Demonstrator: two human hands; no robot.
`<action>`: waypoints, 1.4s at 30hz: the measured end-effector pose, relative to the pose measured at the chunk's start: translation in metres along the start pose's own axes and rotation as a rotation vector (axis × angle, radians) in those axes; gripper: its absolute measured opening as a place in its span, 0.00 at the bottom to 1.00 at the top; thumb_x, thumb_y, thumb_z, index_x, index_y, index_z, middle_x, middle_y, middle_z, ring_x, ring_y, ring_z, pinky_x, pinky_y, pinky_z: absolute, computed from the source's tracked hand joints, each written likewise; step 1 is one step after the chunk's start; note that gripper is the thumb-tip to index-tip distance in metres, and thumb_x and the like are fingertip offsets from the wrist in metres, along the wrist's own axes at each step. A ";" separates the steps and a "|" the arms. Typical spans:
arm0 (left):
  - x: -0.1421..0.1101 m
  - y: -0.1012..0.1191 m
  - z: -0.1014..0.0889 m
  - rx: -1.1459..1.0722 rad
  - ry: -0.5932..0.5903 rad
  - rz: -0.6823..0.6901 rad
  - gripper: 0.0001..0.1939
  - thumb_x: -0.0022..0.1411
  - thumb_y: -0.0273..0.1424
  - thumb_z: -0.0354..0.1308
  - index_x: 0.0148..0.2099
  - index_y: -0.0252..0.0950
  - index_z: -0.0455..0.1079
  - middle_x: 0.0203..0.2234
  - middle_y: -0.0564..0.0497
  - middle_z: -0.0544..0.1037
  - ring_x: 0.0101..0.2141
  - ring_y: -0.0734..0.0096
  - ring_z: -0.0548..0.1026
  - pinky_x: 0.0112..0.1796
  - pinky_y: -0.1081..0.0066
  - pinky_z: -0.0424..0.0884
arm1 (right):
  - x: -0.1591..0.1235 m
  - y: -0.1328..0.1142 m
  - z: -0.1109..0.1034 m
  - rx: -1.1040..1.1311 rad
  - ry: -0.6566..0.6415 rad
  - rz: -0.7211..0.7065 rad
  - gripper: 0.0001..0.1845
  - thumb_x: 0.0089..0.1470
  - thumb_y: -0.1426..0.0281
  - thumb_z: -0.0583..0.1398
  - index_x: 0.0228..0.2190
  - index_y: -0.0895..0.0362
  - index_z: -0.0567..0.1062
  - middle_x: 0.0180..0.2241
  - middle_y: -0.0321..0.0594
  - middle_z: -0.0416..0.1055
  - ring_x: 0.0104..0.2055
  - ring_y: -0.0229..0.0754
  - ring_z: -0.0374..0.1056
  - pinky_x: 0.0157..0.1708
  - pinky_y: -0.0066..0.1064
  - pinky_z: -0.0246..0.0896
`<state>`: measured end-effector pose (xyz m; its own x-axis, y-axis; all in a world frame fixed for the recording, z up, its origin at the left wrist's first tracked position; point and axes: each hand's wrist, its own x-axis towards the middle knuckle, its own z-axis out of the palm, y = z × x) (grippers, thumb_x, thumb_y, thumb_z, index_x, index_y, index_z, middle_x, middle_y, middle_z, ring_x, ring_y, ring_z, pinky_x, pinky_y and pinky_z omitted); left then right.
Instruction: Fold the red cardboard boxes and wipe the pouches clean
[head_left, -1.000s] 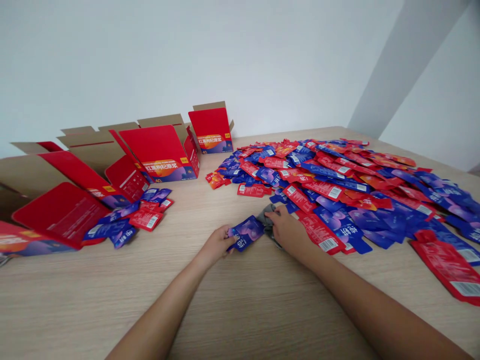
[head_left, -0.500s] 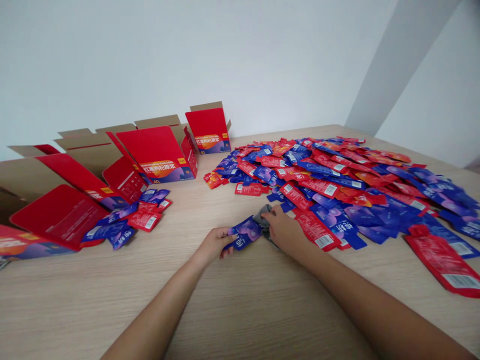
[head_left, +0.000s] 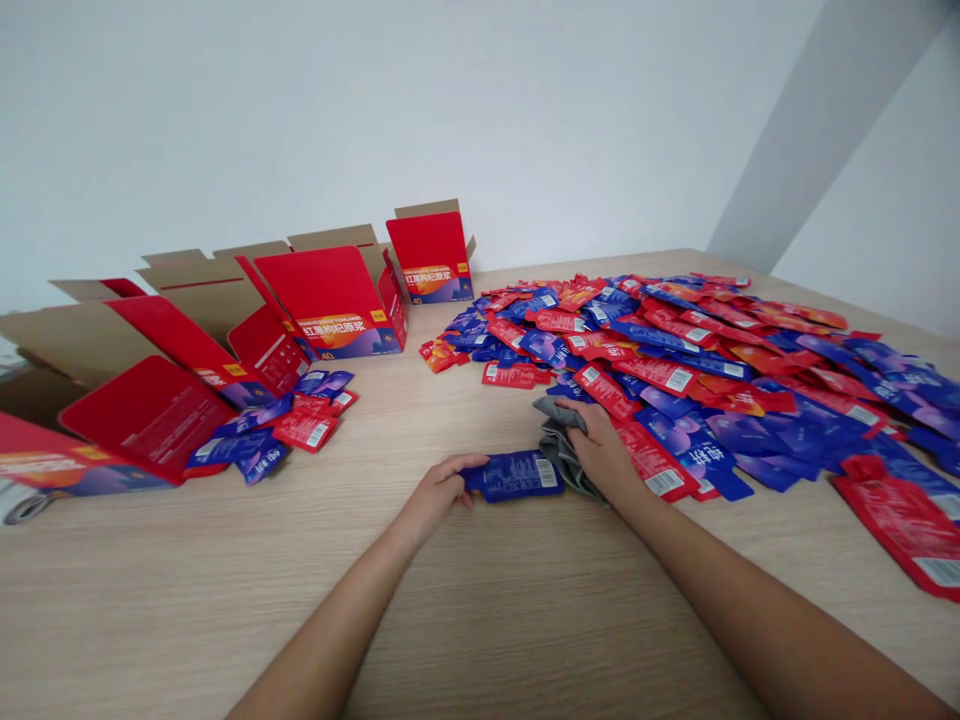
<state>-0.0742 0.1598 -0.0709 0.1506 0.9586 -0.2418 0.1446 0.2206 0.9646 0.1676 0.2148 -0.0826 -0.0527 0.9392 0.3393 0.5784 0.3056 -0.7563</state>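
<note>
1. Left hand: one, closed in a pinch on one end of a blue pouch.
2. Blue pouch: barcode side up, between both hands; contact with the cloth uncertain from this angle.
3. Right hand: one, gathered closed round a grey cloth.
4. Pouch pile: red and blue, just beyond the right hand.
5. Hazards: pouch could slip, being pinched at one end only; loose cloth folds could drag neighbouring pouches.

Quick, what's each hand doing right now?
Left hand: closed on one end of a blue pouch, barcode side showing.
Right hand: closed on a bunched gray cloth.
</note>
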 end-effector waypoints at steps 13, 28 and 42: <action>0.003 0.001 0.014 0.005 0.037 -0.007 0.18 0.43 0.25 0.55 0.38 0.38 0.55 0.17 0.64 0.66 0.12 0.83 0.57 0.13 0.81 0.49 | -0.055 -0.078 0.026 -0.525 -0.570 -0.258 0.27 0.51 0.74 0.52 0.54 0.54 0.62 0.51 0.50 0.58 0.38 0.44 0.66 0.34 0.33 0.63; 0.006 0.014 -0.040 -0.221 0.475 0.217 0.16 0.45 0.33 0.61 0.35 0.36 0.60 0.14 0.63 0.62 0.12 0.82 0.61 0.13 0.81 0.53 | -0.023 -0.041 -0.006 -0.684 -0.383 -0.052 0.24 0.54 0.76 0.49 0.53 0.56 0.65 0.49 0.49 0.59 0.35 0.41 0.69 0.29 0.30 0.61; 0.073 -0.004 -0.050 0.167 0.539 0.270 0.14 0.52 0.27 0.55 0.43 0.36 0.64 0.38 0.46 0.75 0.38 0.70 0.75 0.41 0.66 0.70 | -0.017 -0.039 0.008 -0.549 -0.343 -0.093 0.24 0.53 0.73 0.51 0.52 0.54 0.65 0.49 0.46 0.60 0.35 0.40 0.68 0.30 0.30 0.60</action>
<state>-0.1123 0.2382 -0.0874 -0.3054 0.9422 0.1379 0.3279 -0.0319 0.9442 0.1395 0.1880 -0.0639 -0.3268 0.9370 0.1233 0.8858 0.3491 -0.3056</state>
